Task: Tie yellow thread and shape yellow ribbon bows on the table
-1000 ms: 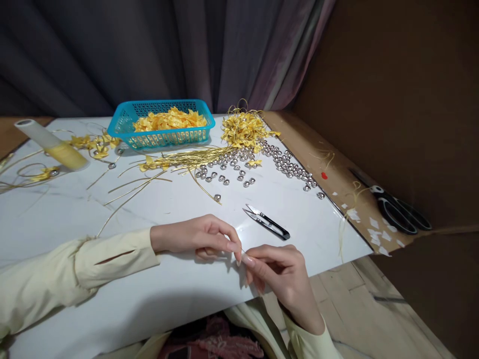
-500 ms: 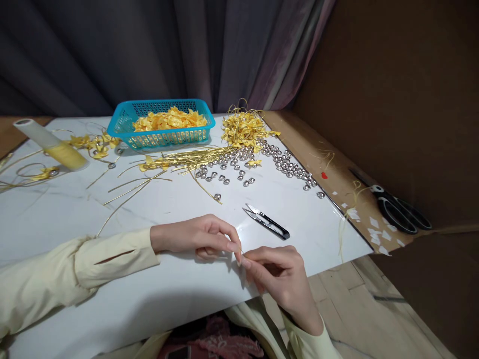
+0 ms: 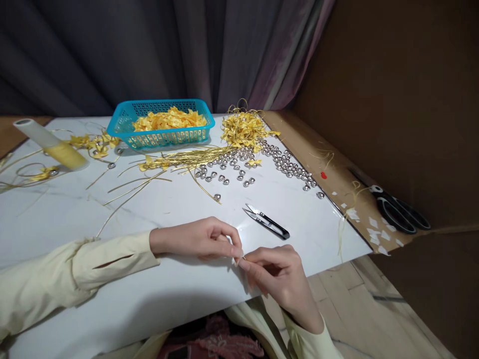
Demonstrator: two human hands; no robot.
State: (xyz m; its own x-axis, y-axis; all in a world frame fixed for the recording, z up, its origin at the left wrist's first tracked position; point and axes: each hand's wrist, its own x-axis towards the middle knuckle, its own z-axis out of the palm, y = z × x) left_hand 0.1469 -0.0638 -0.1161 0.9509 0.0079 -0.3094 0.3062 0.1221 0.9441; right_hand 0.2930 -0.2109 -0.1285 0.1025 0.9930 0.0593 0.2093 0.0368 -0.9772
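My left hand (image 3: 211,239) and my right hand (image 3: 280,271) meet fingertip to fingertip over the front edge of the white table (image 3: 179,294). Both are closed in a pinch. A tiny bit of something thin and gold-coloured shows between the fingertips; most of it is hidden, so I cannot tell which hand grips it. Just beyond the hands lie black-handled thread snips (image 3: 267,223). Gold cords (image 3: 190,158) lie in a bundle farther back, beside scattered silver beads (image 3: 288,165).
A blue basket (image 3: 160,133) of yellow ribbon pieces stands at the back, left of a yellow bow pile (image 3: 243,130). A thread spool (image 3: 52,145) leans at the left. Large scissors (image 3: 398,212) and white scraps (image 3: 374,229) lie on the cardboard at the right.
My left fingers have curled in slightly and their tips have come closer to my right fingertips. My right hand has barely moved.
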